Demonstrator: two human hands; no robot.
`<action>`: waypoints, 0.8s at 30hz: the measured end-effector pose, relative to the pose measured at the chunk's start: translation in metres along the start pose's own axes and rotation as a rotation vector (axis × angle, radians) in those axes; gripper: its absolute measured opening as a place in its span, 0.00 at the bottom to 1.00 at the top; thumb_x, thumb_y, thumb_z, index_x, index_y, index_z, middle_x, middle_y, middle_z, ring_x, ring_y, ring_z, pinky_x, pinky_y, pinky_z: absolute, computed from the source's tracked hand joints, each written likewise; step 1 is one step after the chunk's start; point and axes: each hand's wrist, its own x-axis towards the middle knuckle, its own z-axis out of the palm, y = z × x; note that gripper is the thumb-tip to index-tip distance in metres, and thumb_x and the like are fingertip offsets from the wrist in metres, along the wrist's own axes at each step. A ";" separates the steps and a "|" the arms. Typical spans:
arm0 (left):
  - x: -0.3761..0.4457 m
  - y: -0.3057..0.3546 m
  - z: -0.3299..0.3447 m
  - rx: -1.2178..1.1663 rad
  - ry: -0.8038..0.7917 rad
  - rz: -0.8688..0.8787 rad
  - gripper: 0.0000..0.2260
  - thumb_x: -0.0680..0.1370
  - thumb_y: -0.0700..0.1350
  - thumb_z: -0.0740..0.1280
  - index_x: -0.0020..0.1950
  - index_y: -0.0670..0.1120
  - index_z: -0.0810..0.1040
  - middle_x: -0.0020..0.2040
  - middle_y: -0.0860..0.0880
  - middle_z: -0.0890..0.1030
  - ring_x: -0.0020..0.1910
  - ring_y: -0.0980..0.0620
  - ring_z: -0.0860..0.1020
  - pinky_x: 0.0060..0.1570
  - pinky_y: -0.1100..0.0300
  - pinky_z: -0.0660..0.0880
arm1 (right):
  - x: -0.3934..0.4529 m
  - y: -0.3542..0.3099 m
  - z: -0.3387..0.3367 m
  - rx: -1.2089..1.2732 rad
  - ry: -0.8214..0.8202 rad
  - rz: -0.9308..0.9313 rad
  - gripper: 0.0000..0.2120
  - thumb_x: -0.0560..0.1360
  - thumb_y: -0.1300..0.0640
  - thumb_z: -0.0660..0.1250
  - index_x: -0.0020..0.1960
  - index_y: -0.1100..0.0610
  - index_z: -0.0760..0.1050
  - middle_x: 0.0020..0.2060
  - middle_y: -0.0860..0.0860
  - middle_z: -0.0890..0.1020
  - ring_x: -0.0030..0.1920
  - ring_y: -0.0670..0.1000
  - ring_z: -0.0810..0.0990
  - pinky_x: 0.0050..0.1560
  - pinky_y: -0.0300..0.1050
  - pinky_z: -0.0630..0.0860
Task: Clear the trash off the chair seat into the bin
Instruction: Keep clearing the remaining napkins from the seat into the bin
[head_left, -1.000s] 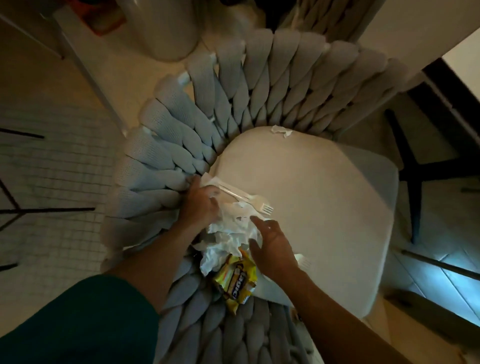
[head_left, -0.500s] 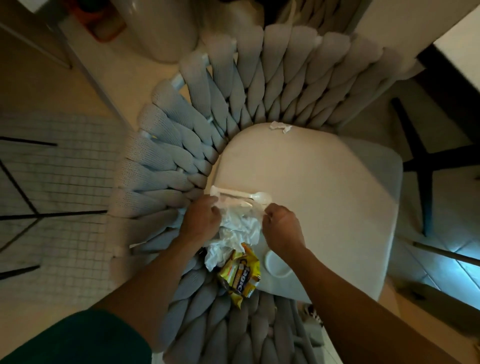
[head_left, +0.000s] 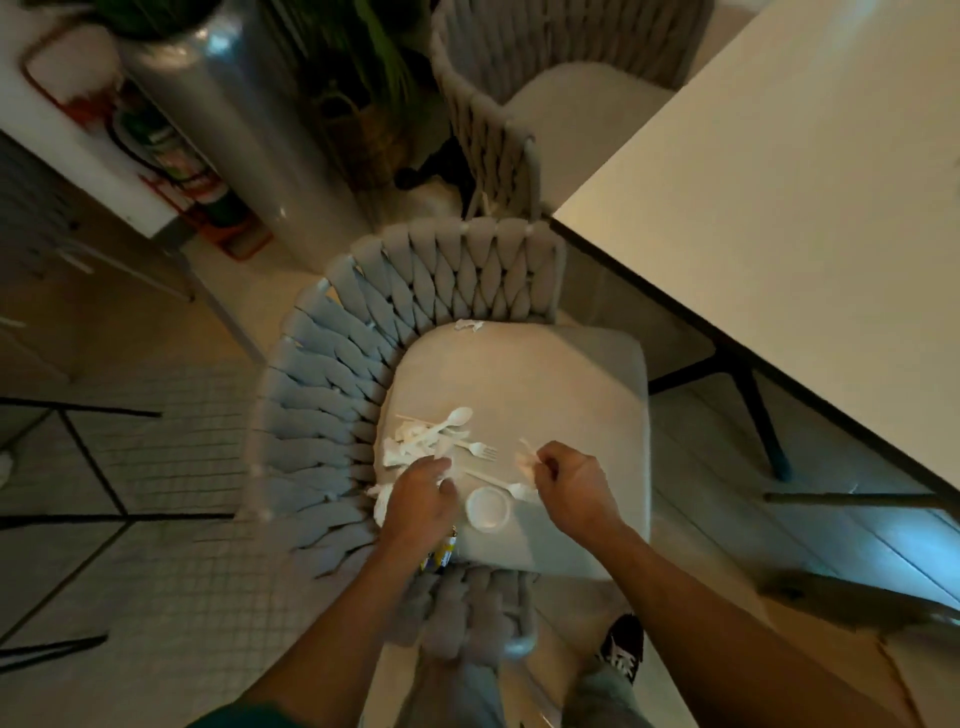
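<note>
Left grip (head_left: 422, 493) covers trash (head_left: 415, 447); lid (head_left: 487, 510) beside.

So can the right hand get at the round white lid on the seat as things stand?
Probably yes. The lid lies bare on the seat cushion, just beside the right hand, nothing covering it, though that hand already pinches a small white scrap.

One head cam only, no 2nd view to share with. Looks steeply down from above the chair seat (head_left: 519, 384), facing fwd past both hands, left hand (head_left: 420, 503) and right hand (head_left: 571, 483), near mid-frame. Wide angle; table (head_left: 779, 208) beyond the right hand.
</note>
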 end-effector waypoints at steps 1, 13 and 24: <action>-0.016 0.012 0.004 -0.002 0.010 0.018 0.16 0.78 0.39 0.62 0.65 0.41 0.76 0.68 0.43 0.74 0.67 0.46 0.71 0.69 0.57 0.64 | -0.013 0.007 -0.013 0.000 0.012 -0.009 0.06 0.77 0.58 0.62 0.44 0.56 0.76 0.35 0.50 0.78 0.35 0.51 0.76 0.36 0.39 0.66; -0.110 0.121 0.059 0.066 -0.060 0.305 0.13 0.77 0.38 0.62 0.60 0.44 0.81 0.59 0.47 0.81 0.57 0.50 0.79 0.56 0.66 0.69 | -0.110 0.088 -0.123 0.048 0.210 0.028 0.06 0.77 0.58 0.62 0.44 0.55 0.77 0.38 0.50 0.80 0.37 0.49 0.77 0.36 0.41 0.71; -0.145 0.235 0.144 0.235 -0.434 0.691 0.15 0.78 0.42 0.61 0.64 0.45 0.78 0.61 0.47 0.80 0.61 0.51 0.76 0.58 0.64 0.69 | -0.194 0.180 -0.185 0.147 0.611 0.294 0.09 0.79 0.59 0.59 0.41 0.51 0.70 0.38 0.51 0.78 0.38 0.51 0.77 0.39 0.52 0.78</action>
